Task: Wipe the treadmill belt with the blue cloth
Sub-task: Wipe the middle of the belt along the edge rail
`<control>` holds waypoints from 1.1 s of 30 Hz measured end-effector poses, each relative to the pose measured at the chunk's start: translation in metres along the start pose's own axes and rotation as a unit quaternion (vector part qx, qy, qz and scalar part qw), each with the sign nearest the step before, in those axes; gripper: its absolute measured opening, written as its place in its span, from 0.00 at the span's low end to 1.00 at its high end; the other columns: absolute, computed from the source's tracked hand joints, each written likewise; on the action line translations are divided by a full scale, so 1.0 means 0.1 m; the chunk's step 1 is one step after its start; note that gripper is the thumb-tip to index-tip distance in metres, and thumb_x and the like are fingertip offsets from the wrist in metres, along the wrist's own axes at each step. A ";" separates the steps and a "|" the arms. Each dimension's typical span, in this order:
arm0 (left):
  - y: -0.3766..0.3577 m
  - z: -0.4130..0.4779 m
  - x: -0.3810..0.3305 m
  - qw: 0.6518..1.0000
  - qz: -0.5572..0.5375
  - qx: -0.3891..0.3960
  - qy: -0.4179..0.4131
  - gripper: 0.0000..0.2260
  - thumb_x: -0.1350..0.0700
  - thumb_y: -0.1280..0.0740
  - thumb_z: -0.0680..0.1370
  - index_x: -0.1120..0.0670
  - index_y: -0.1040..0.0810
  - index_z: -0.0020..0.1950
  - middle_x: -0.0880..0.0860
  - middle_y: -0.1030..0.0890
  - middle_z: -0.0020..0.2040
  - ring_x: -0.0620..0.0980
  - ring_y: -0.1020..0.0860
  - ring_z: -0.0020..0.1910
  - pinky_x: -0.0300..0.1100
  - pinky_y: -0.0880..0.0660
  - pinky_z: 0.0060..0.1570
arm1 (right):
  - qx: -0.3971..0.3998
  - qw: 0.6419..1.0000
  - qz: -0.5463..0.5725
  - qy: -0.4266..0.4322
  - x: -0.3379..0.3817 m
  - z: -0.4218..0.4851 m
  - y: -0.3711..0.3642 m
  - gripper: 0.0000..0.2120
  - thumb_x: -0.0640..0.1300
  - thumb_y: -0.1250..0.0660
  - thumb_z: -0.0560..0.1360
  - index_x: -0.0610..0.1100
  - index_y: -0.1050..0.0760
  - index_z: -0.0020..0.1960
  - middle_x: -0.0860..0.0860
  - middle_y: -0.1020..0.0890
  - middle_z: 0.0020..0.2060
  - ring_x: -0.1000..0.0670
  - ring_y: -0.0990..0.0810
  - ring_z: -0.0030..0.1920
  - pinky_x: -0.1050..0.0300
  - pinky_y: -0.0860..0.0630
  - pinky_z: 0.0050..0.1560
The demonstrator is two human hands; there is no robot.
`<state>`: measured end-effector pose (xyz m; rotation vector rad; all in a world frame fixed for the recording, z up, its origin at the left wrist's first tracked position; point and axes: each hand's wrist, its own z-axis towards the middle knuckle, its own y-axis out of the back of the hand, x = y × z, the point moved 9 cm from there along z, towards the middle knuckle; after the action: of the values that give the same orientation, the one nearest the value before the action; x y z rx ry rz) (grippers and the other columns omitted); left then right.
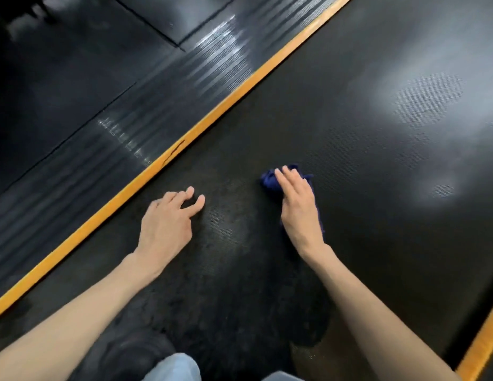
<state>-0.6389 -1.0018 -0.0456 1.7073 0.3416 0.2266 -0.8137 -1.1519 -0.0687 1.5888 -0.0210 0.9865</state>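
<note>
Low in the frame the left hand (pixel 168 218) rests slack and empty on the treadmill belt (pixel 350 119), while I press the right hand's (pixel 297 207) flat fingers (pixel 288 177) onto the bunched blue cloth (pixel 270 181) at mid-frame, which looks soft, light and likely best pinned through its middle.

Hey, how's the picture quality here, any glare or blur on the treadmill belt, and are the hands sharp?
Head view: hazy white glare on the treadmill belt upper right, streaky reflections on the ribbed side rail; left hand and right hand fairly sharp, the blue cloth soft; top-left corner and bottom edge blurred.
</note>
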 end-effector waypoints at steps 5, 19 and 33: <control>0.09 -0.03 0.21 0.987 -0.149 -0.035 0.045 0.23 0.68 0.34 0.69 0.51 0.21 0.61 0.49 0.22 0.61 0.52 0.23 0.57 0.47 0.25 0.54 | -0.109 0.990 -0.023 -0.085 0.21 0.34 -0.12 0.23 0.33 0.43 0.75 0.40 0.32 0.70 0.43 0.31 0.69 0.42 0.35 0.71 0.45 0.40 0.71; -0.04 -0.38 0.62 0.977 -0.170 0.017 0.124 0.25 0.64 0.36 0.73 0.51 0.31 0.70 0.48 0.34 0.72 0.48 0.36 0.70 0.49 0.44 0.72 | -0.088 0.994 -0.016 -0.062 0.19 1.02 -0.16 0.21 0.32 0.43 0.76 0.39 0.30 0.68 0.42 0.29 0.68 0.43 0.34 0.70 0.51 0.43 0.73; -0.10 -0.49 0.76 0.954 -0.223 0.062 0.191 0.26 0.61 0.38 0.76 0.48 0.38 0.73 0.42 0.42 0.74 0.41 0.42 0.73 0.41 0.38 0.68 | 0.001 0.999 -0.042 0.021 0.67 0.74 -0.47 0.28 0.27 0.40 0.71 0.40 0.33 0.70 0.43 0.30 0.69 0.44 0.36 0.71 0.50 0.50 0.73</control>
<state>-0.5855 -0.9279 -0.0506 1.6539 1.0335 0.2022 -0.7045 -1.1656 -0.0625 1.5579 0.0749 0.9543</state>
